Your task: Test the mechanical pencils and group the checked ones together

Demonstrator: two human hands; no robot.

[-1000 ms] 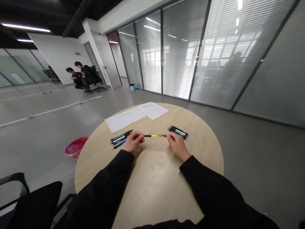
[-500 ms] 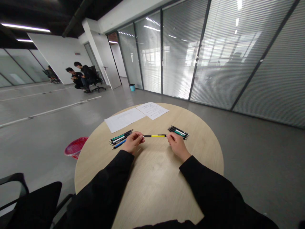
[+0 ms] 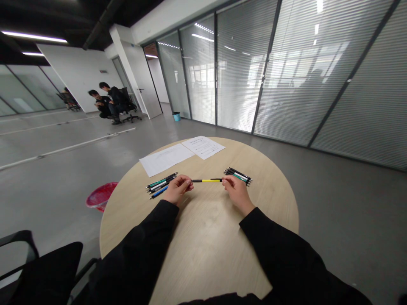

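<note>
Between the left pens [image 3: 159, 182] and right pens [image 3: 238, 174], the yellow pen [image 3: 210, 181] is pinched at one end by the left hand [image 3: 178, 189] and at its clip end by the right hand [image 3: 237, 194] — best held level, with light, even pressure.

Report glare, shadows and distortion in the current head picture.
In the head view, bright reflections glare on the glass partition; soft shadows lie on the table beside the left hand and right hand; the partition's frames slant, suggesting wide-angle distortion; the right paper bears print too small to read.
</note>
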